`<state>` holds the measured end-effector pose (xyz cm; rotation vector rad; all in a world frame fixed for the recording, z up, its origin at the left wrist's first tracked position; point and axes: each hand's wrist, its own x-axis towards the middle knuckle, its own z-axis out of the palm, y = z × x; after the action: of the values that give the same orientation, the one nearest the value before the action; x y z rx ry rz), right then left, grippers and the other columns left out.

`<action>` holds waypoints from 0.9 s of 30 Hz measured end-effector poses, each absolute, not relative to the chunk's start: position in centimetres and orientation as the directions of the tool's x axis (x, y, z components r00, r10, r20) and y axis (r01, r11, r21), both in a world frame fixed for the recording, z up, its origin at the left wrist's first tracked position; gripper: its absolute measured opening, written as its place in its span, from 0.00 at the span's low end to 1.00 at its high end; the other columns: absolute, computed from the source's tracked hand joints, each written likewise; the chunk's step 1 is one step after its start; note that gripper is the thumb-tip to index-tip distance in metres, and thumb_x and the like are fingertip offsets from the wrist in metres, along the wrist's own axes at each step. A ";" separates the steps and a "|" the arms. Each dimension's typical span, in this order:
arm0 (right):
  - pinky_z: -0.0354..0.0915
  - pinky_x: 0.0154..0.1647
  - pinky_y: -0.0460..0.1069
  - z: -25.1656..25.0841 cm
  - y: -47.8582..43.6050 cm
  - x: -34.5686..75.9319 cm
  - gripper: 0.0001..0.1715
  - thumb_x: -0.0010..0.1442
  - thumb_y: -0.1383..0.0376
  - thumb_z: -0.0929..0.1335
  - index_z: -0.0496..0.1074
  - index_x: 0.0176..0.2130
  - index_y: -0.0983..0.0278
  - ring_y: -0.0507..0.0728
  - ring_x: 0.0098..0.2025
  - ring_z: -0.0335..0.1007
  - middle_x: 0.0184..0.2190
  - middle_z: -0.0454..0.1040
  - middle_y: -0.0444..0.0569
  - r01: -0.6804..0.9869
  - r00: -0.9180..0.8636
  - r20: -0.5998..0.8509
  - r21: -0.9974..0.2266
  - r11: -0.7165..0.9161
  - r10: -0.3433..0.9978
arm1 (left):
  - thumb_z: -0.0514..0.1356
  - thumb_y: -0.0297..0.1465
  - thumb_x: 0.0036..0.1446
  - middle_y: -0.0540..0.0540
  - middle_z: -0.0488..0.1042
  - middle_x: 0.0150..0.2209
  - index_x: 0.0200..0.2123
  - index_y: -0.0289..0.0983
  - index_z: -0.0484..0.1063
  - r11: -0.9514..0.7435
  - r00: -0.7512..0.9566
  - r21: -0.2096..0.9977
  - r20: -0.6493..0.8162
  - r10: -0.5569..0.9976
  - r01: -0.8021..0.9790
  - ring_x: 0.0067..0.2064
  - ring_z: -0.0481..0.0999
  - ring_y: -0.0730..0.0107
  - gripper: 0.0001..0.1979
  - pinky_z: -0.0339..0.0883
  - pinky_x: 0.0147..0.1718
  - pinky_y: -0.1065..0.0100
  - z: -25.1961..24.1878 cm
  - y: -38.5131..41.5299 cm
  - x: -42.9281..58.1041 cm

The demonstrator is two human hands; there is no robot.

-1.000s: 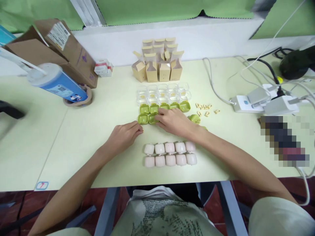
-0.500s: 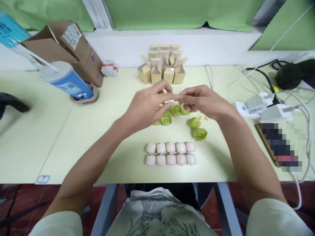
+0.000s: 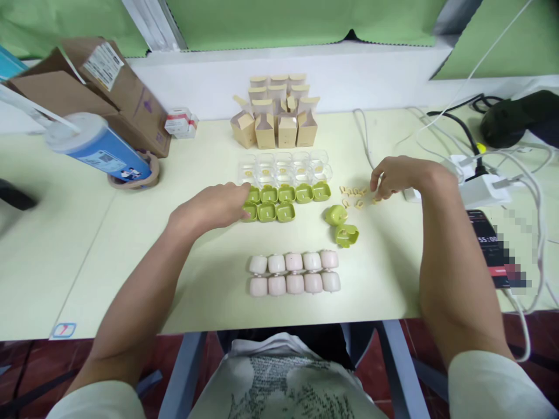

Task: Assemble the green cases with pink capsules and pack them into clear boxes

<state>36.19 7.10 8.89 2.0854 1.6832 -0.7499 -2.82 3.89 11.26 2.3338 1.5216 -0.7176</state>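
Note:
My left hand (image 3: 213,205) is at the left end of two rows of small open green cases. Its thumb and fingers are closed about the leftmost front green case (image 3: 250,212), partly covering it. Over to the right, my right hand (image 3: 395,177) bends down with curled fingertips on a small yellow piece (image 3: 376,201), mostly hidden beneath them. Several more small yellow loop-shaped pieces (image 3: 353,191) lie just left of it. Between the hands, a closed-looking green case (image 3: 336,215) and an open green case (image 3: 347,235) rest apart from the rows.
Clear plastic cups (image 3: 283,169) stand behind the green rows, with open cardboard boxes (image 3: 287,129) by the wall. Two rows of pale pink cases (image 3: 294,284) lie nearer me. A blue canister (image 3: 109,151) stands left; a phone (image 3: 487,247) and power strip (image 3: 413,195) with cables lie right.
My hands, together over the middle before, have separated. The left moved left and down to the green cases; the right moved right to the yellow pieces. The view shifted slightly.

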 end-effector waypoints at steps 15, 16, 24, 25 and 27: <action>0.73 0.43 0.54 9.1 6.7 36.0 0.12 0.51 0.76 0.76 0.80 0.29 0.58 0.63 0.39 0.83 0.30 0.84 0.46 0.935 -0.017 -0.638 -0.283 -0.213 0.770 | 0.56 0.38 0.74 0.35 0.85 0.47 0.70 0.38 0.71 -0.475 0.424 0.003 -0.456 0.783 0.880 0.42 0.84 0.46 0.26 0.66 0.38 0.60 11.6 3.3 -3.7; 0.74 0.43 0.54 9.4 6.4 35.7 0.12 0.51 0.77 0.75 0.79 0.28 0.59 0.62 0.38 0.84 0.30 0.84 0.47 0.918 -0.011 -0.666 -0.303 -0.257 0.746 | 0.56 0.38 0.74 0.35 0.85 0.47 0.71 0.39 0.71 -0.484 0.441 0.009 -0.426 0.790 0.875 0.43 0.84 0.46 0.26 0.65 0.37 0.60 11.8 3.0 -3.6; 0.71 0.41 0.56 12.1 3.7 30.2 0.20 0.69 0.47 0.76 0.81 0.36 0.59 0.64 0.38 0.83 0.33 0.86 0.51 0.992 -0.043 -0.558 -0.120 -0.030 0.829 | 0.55 0.36 0.73 0.45 0.85 0.38 0.57 0.42 0.82 -0.545 0.581 0.201 -0.273 0.767 0.814 0.39 0.82 0.55 0.18 0.64 0.39 0.61 12.8 2.1 -2.6; 0.71 0.39 0.56 11.9 3.2 29.0 0.24 0.68 0.43 0.76 0.81 0.34 0.60 0.64 0.36 0.83 0.33 0.85 0.53 0.996 -0.068 -0.588 -0.090 0.018 0.806 | 0.55 0.36 0.73 0.45 0.85 0.37 0.56 0.42 0.82 -0.535 0.573 0.205 -0.258 0.778 0.819 0.38 0.82 0.55 0.18 0.64 0.39 0.61 12.9 2.1 -2.6; 0.68 0.36 0.56 11.4 2.3 26.8 0.27 0.67 0.43 0.76 0.79 0.31 0.62 0.65 0.35 0.82 0.33 0.84 0.56 0.991 -0.087 -0.597 0.031 0.131 0.797 | 0.55 0.36 0.73 0.45 0.85 0.36 0.58 0.41 0.83 -0.514 0.551 0.206 -0.230 0.802 0.833 0.39 0.82 0.54 0.20 0.65 0.39 0.61 13.0 2.1 -2.6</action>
<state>26.78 2.34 11.43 1.7162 1.9377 -0.5353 -2.57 2.14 12.97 2.4990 1.3547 -0.1517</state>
